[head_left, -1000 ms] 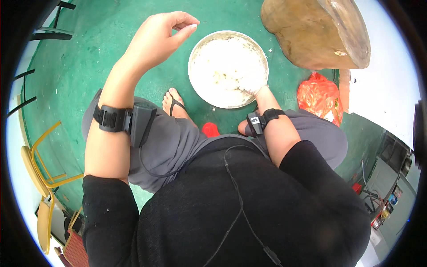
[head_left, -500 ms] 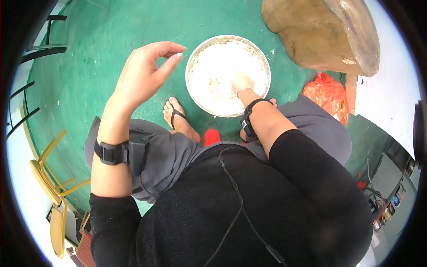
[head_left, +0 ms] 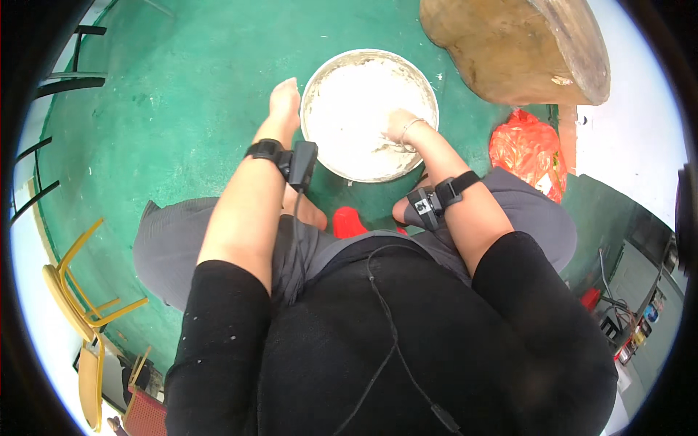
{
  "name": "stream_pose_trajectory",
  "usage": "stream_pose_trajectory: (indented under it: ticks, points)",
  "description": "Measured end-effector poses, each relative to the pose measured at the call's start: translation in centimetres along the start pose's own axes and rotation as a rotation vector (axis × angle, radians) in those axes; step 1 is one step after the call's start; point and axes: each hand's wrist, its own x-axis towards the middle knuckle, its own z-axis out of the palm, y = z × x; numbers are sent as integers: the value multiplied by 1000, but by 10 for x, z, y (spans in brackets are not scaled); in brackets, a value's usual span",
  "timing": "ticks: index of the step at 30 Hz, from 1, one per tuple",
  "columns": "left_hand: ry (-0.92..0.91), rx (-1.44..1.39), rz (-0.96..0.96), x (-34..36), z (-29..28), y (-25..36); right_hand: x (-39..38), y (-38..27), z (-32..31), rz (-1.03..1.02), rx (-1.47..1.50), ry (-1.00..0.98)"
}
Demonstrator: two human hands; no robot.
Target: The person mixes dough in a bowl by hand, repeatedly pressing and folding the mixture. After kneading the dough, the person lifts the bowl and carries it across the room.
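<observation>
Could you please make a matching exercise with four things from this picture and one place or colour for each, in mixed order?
Things:
1. right hand
2. left hand
3. plastic bag
4. chair

Descriptions:
A. yellow, at the far left on the floor
B. at the left rim of the bowl
C. orange-red, right of the bowl
D. inside the bowl, in the white dough

Pairs: 1-D, 2-B, 3-C, 4-A

Dull metal bowl holds matt, crumbly white dough; rough wooden slab far right; glossy orange plastic bag.
</observation>
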Motion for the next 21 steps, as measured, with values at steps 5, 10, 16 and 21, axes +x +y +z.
stream_pose_trajectory:
  ticks: [5, 10, 16, 21]
  points:
    - [-68, 257, 103, 33, 1, -51, -10, -3, 1, 8, 314, 453]
    - [-4, 702, 513, 35, 5, -51, -5, 6, 11, -54, 990, 621]
    - [107, 799, 666, 26, 11, -48, 25, 24, 1, 146, 510, 790]
    - [91, 718, 667, 32, 7, -41, 63, 21, -15, 339, 255, 607]
